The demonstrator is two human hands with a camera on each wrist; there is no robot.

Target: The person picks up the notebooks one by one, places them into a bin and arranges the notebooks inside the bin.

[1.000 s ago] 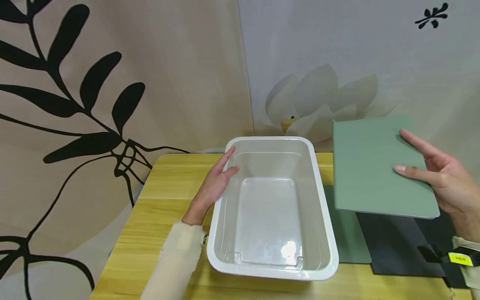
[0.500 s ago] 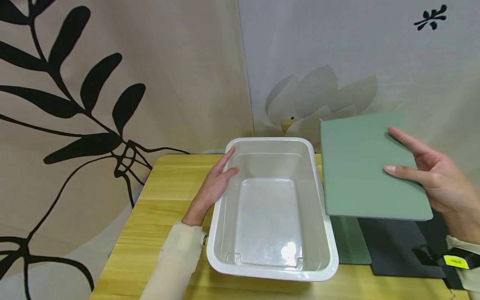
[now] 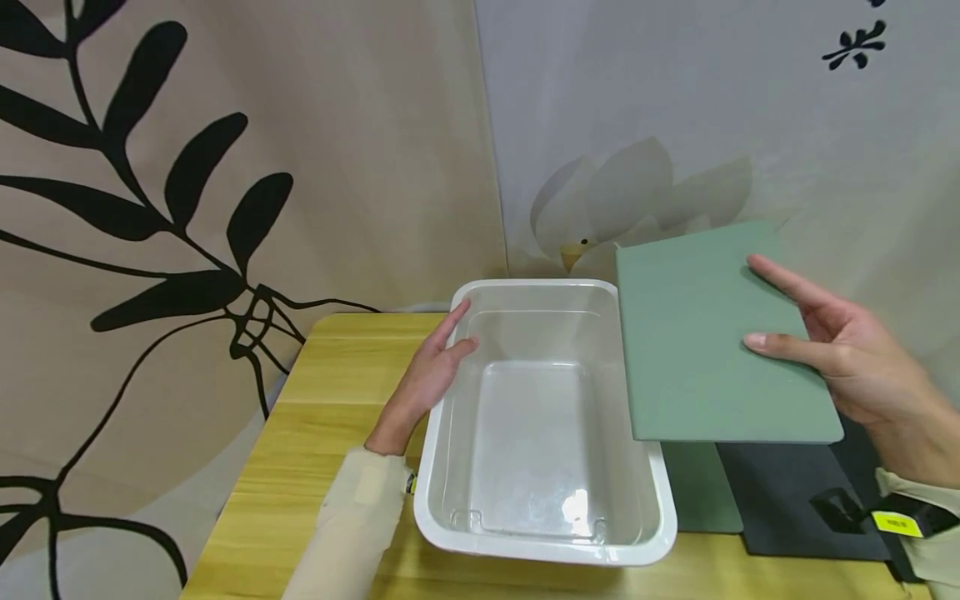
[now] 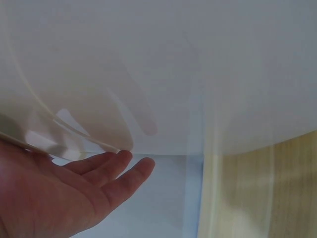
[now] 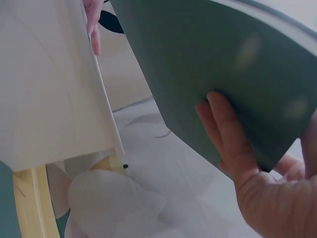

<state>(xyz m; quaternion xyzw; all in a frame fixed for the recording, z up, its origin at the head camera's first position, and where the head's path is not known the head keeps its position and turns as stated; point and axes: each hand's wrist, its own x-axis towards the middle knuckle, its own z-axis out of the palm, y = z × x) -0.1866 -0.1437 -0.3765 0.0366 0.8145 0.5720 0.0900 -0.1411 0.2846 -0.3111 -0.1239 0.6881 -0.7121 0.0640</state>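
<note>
A white plastic basin (image 3: 542, 552) stands on the wooden table, its inside bare. My left hand (image 3: 427, 371) grips its left rim, thumb inside and fingers outside; in the left wrist view those fingers (image 4: 126, 181) lie along the outer wall. A light green notebook (image 3: 705, 342) is held up in my right hand (image 3: 851, 358), pinched near its right edge, with thumb and index finger on the near face. Behind it, the other fingers spread over the darker back cover, as the right wrist view shows. The notebook's left edge overlaps the basin's right rim in the head view.
Right of the basin, a green flat notebook (image 3: 699, 492) and dark ones (image 3: 802, 512) lie overlapping on the table (image 3: 322, 400). A curtain (image 3: 375, 167) with plant prints hangs close behind the table's back edge.
My right hand has carried the green notebook leftward, from beside the basin to over its right rim. The left hand and the basin stay in place.
</note>
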